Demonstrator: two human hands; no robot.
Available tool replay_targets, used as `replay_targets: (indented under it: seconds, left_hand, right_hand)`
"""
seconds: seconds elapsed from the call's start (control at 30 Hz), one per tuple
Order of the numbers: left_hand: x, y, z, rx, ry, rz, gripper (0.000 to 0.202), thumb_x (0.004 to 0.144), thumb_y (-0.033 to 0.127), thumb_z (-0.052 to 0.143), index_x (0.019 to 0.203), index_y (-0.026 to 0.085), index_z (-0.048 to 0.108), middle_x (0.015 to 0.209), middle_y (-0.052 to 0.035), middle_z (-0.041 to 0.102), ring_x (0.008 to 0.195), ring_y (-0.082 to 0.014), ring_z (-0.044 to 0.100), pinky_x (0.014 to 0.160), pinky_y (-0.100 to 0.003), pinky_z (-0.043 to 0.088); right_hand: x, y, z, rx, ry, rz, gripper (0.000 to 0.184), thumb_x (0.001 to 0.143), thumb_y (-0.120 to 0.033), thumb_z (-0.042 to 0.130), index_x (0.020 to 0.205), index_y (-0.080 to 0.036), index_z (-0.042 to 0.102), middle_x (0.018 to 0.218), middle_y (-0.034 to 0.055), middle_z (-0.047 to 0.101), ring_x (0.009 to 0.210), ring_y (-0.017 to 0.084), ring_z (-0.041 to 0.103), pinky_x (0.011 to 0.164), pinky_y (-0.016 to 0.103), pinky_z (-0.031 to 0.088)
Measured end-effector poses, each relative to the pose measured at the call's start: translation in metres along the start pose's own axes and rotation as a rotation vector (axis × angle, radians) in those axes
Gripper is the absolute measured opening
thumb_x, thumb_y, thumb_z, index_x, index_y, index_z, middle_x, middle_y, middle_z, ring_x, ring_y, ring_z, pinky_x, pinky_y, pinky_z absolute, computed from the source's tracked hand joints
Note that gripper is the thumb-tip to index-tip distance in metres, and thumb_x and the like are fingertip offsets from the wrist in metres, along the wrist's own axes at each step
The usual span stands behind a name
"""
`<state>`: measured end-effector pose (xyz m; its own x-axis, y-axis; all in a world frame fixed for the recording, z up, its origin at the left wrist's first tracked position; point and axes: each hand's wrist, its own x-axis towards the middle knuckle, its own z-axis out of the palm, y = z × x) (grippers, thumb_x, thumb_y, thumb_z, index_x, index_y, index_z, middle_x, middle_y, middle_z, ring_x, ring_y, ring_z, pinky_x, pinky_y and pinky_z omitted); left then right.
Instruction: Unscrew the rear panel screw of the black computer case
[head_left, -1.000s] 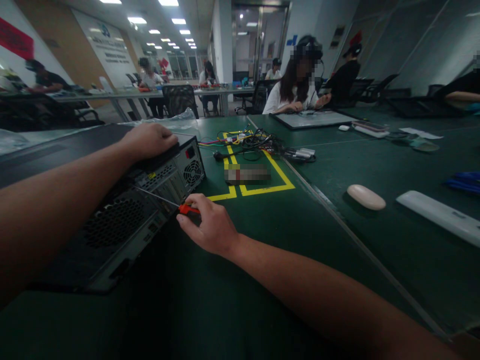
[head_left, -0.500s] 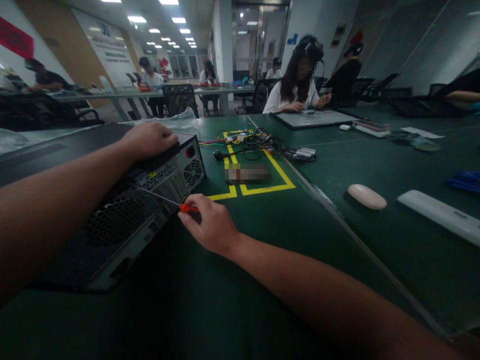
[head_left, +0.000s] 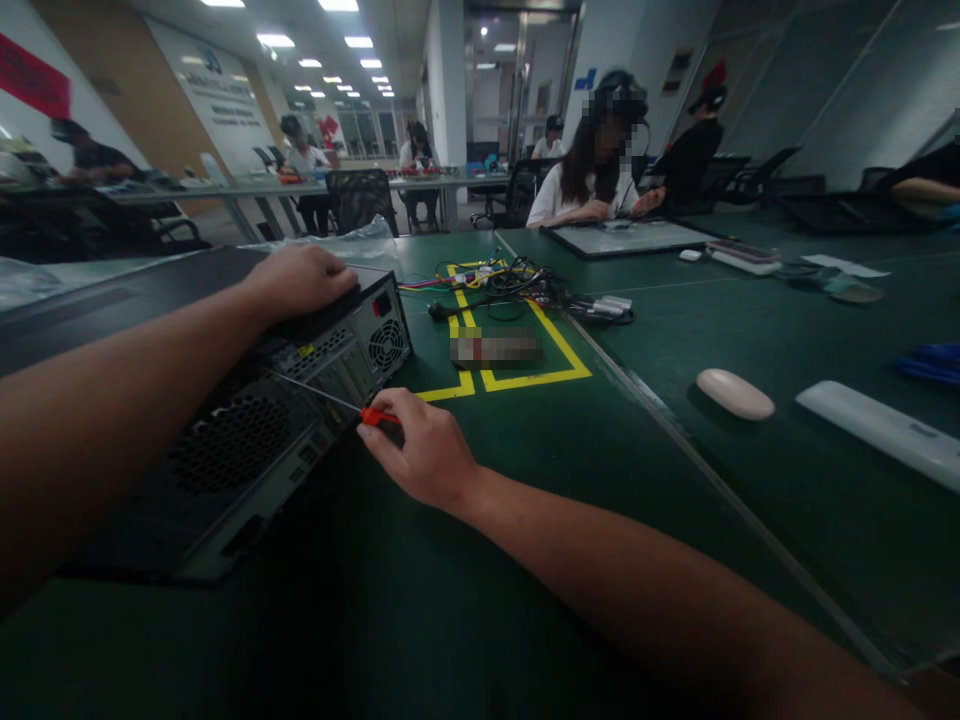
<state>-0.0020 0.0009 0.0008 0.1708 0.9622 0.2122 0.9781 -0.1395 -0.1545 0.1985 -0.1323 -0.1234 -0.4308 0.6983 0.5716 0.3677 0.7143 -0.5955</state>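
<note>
A black and grey computer case lies on the green table at the left, its rear panel turned toward me. My left hand rests on its upper side near the rear edge, palm down, the fingers laid over the surface without wrapping round it. In front of the rear panel, my right hand is closed round the orange handle of a screwdriver. Its thin metal shaft runs up and left to the panel beside the slot covers. My left forearm is near the tip, and what the tip touches is too dark to make out.
Beyond the case lies a bundle of cables, near yellow tape and a blurred-out object. To the right are a pale oval case and a white elongated device. A co-worker sits across the table.
Almost nothing differs. Both hands, the screwdriver and the computer case keep their places; the whole view has shifted very slightly.
</note>
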Motion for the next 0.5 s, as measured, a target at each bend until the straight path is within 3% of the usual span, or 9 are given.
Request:
replay_targets:
  seconds: [0.5]
  left_hand:
    - [-0.0004, 0.0015, -0.0013, -0.023, -0.010, -0.002, 0.060, 0.084, 0.053, 0.028, 0.096, 0.013, 0.071, 0.083, -0.0149, 0.065, 0.073, -0.0240, 0.055, 0.065, -0.036, 0.038]
  right_hand:
    - [-0.0002, -0.0004, -0.0002, 0.010, 0.001, 0.011, 0.029, 0.090, -0.042, 0.043, 0.108, -0.020, 0.048, 0.099, 0.0033, 0.065, 0.090, 0.015, 0.062, 0.078, 0.027, 0.047]
